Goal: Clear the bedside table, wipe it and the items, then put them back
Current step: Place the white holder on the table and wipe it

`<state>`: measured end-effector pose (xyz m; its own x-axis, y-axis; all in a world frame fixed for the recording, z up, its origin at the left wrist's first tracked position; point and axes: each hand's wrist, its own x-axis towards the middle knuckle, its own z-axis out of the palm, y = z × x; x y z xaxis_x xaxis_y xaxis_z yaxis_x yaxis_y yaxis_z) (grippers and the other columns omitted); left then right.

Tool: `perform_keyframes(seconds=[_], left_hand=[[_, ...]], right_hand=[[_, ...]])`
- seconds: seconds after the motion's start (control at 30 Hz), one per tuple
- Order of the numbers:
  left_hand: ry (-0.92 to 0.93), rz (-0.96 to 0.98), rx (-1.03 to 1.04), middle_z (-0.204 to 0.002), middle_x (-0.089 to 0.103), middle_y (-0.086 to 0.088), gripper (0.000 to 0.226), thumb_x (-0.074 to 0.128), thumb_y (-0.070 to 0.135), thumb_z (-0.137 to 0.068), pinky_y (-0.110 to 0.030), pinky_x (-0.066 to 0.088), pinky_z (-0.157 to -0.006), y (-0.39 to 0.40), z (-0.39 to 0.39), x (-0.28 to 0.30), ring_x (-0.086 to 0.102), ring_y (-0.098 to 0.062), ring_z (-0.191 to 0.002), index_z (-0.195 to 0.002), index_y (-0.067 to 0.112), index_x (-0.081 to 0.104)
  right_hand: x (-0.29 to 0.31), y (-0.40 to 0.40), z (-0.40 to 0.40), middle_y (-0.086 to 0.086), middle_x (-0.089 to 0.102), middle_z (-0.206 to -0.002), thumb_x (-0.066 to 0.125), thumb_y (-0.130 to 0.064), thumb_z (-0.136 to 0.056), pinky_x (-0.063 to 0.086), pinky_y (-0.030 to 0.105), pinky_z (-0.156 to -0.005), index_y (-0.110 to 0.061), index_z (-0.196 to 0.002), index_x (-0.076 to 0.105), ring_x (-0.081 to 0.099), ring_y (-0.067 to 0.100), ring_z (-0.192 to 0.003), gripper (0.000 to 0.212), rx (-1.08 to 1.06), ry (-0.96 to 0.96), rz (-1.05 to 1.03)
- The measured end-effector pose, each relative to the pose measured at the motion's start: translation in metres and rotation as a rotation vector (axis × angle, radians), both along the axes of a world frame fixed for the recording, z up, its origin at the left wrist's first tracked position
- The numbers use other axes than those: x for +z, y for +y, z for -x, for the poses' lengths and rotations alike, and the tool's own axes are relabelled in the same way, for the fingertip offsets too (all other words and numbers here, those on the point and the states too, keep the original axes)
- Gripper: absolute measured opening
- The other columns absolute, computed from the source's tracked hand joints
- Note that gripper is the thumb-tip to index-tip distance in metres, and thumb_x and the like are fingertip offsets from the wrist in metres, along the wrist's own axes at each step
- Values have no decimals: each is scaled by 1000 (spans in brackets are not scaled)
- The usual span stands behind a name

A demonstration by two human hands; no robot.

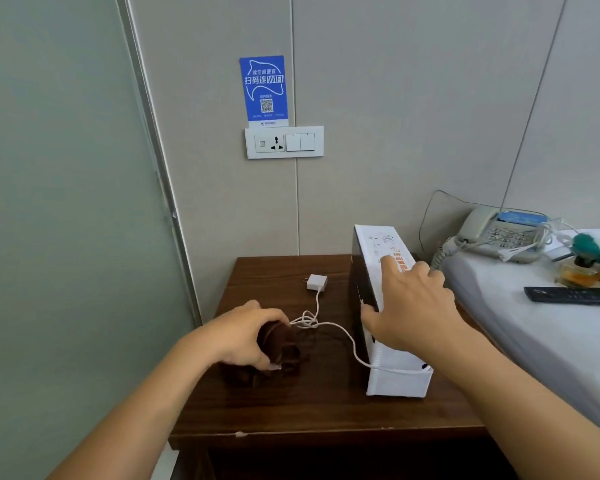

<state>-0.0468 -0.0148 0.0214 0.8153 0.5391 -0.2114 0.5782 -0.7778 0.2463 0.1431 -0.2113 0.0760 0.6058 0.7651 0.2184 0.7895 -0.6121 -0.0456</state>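
Note:
A dark wooden bedside table (291, 407) stands against the wall. My left hand (243, 334) grips a crumpled brown cloth (278, 355) that rests on the tabletop. A long white box (392, 375) with orange print lies along the table's right side. My right hand (413, 306) lies over the box, fingers spread on its top and thumb against its dark left side. A white charger plug (316, 282) lies at the back of the table; its white cable (343, 332) loops past the cloth to the box.
On the white bed (551, 341) to the right lie a corded telephone (499, 233), a black remote (572, 294), a perfume bottle (581, 271) and a teal item. A wall socket (284, 142) and a blue WiFi sign (264, 90) are above the table.

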Motion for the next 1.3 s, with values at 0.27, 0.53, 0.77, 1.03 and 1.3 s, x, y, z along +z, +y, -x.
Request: perform_keyframes(seconds=[0.27,0.53,0.77,1.03,1.3], left_hand=[[-634,144,-46,-152,40,12,73,74,47,-91,-37,48,-108,27,-55,10,48,-8,-133,-142,72,28],[-558,35,-16,-164,26,-2,91,77,35,-91,-42,38,-116,94,-158,29,34,-25,-148,-156,56,16],[-623,3,12,-144,56,4,68,75,39,-92,-49,53,-103,135,-195,8,57,-21,-126,-144,54,34],[-640,-386,190,-123,62,-9,63,70,46,-95,-40,52,-79,144,-188,-4,63,-32,-110,-150,31,43],[-662,-416,201,-114,60,-10,63,68,42,-97,-35,54,-72,145,-219,-8,64,-30,-98,-153,27,41]], right_hand=[[7,-1,-119,-6,47,-136,76,-51,-81,44,36,-99,-39,-138,50,51,23,-123,64,284,221,-53],[-1,22,-178,5,40,-151,63,-71,-85,43,50,-108,-50,-151,38,40,33,-136,73,166,-31,-6],[-32,35,-184,11,68,-93,76,-36,-89,48,41,-67,-11,-102,47,63,35,-86,41,-46,215,-436],[-36,101,-227,2,67,-89,69,-20,-95,51,39,-77,-13,-129,44,62,23,-89,43,13,414,-597],[-36,126,-283,4,70,-119,72,-7,-83,63,48,-84,-29,-122,49,70,20,-107,51,132,671,-632]])
